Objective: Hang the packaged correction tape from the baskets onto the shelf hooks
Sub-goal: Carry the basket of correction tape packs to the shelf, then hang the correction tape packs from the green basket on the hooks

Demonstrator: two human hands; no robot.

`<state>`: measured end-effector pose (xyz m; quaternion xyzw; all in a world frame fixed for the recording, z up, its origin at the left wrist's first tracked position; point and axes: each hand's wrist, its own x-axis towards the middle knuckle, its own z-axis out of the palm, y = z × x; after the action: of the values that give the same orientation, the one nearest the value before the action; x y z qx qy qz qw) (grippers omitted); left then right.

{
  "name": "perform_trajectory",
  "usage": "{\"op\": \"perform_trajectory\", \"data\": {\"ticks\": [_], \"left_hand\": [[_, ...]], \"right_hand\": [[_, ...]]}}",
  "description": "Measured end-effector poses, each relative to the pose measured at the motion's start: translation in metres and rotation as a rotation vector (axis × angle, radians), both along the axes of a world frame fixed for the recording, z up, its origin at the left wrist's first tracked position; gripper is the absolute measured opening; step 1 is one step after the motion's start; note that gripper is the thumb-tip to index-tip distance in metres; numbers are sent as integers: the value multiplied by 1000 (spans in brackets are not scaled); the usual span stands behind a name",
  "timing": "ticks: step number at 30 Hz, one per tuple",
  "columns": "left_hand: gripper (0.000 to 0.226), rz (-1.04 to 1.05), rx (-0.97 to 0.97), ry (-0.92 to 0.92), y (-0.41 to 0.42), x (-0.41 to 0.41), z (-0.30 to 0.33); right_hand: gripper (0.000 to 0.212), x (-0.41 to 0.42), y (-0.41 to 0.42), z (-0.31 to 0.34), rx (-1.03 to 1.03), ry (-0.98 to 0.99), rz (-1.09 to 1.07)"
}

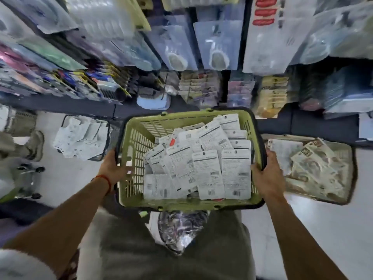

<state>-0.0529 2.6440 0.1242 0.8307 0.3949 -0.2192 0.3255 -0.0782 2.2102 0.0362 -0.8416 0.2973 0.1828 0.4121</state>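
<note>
I hold a green plastic basket (133, 142) with a dark rim in front of me, above the floor. My left hand (115, 168) grips its left rim and my right hand (266, 174) grips its right rim. Inside lie several white packaged correction tapes (203, 166), backs up with barcodes showing, piled toward the right side. The shelf (201, 57) ahead carries hanging packaged goods; its hooks are hidden behind the packs.
A second basket (82, 136) with white packs sits on the floor at the left. A third basket (314, 168) with beige packs sits at the right. A shiny wrapped bundle (181, 227) lies below the held basket. A small wheeled cart (28, 178) stands far left.
</note>
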Motion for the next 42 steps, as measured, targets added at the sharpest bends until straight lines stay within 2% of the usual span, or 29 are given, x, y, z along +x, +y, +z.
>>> {"op": "perform_trajectory", "data": {"ticks": [2,5,9,13,18,22,25,28,33,36,39,42], "left_hand": [[61,9,-59,0,8,-1,-38],[58,-76,-38,24,25,2,-100],[58,-101,-51,80,42,24,-210],[54,-91,-94,122,61,38,-321],[56,-95,-111,70,66,51,-415],[50,-94,-87,24,57,51,-454],[34,-160,36,32,54,45,-477],[28,-131,118,-94,48,39,-491],[28,-189,209,-212,54,33,-510],[32,-229,203,-272,59,30,-518],[34,-230,196,-283,56,31,-516],[29,-232,141,-294,53,33,-513]], "right_hand": [[51,-7,4,-39,15,23,-9],[45,-21,18,-101,18,39,-44],[50,-41,54,-192,-20,26,-161],[44,-46,84,-289,-45,60,-233],[39,-40,93,-370,-150,75,-257],[31,-29,96,-390,-216,47,-286],[36,-22,98,-395,-229,-3,-250],[24,-20,100,-394,-249,-69,-204],[29,-22,99,-404,-298,-54,-164],[20,-21,101,-410,-356,-106,-159],[25,-18,100,-415,-363,-123,-140],[47,-19,102,-413,-466,-108,-125]]}}
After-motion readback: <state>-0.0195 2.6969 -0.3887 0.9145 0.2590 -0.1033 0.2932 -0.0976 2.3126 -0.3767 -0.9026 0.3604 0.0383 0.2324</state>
